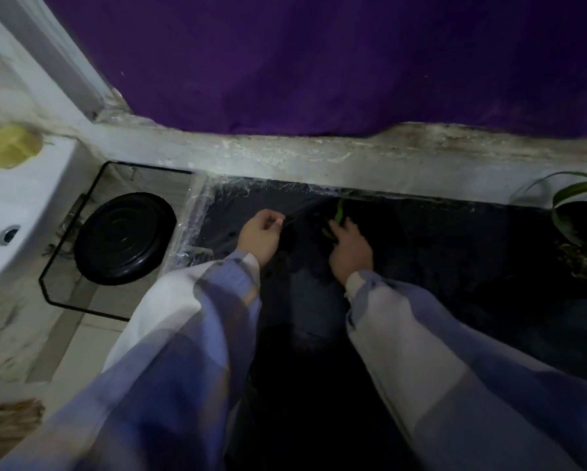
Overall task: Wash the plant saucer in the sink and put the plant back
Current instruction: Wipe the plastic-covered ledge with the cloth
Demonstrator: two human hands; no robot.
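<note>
Downward head view in dim light. Foreground: dark, flat surface, edged along its left and far sides with crinkled clear film and bounded behind by a rough, stained concrete ledge; above the ledge, a purple cloth filling the upper field. Left: corner of a white sink with a yellow block resting on its rim, and a pale frame rising behind. Between sink and dark surface: black-framed mesh tray carrying the black round saucer, ribbed in concentric rings, well apart from both hands. Centre: dark pot of the plant, barely separable from the surface, marked by a thin curved rim and a green leaf. Left hand at the pot's left rim, fingers curled, thumb and forefinger pinching that rim. Right hand on the pot's right side just beside the leaf, fingers bent downward into shadow; clasping or merely touching, not discernible. Both forearms in loose sleeves banded lilac and white. Far right: second plant with long arching green leaves, near the ledge. Lower left: straw-coloured fibrous bundle beside pale floor tiles.
</note>
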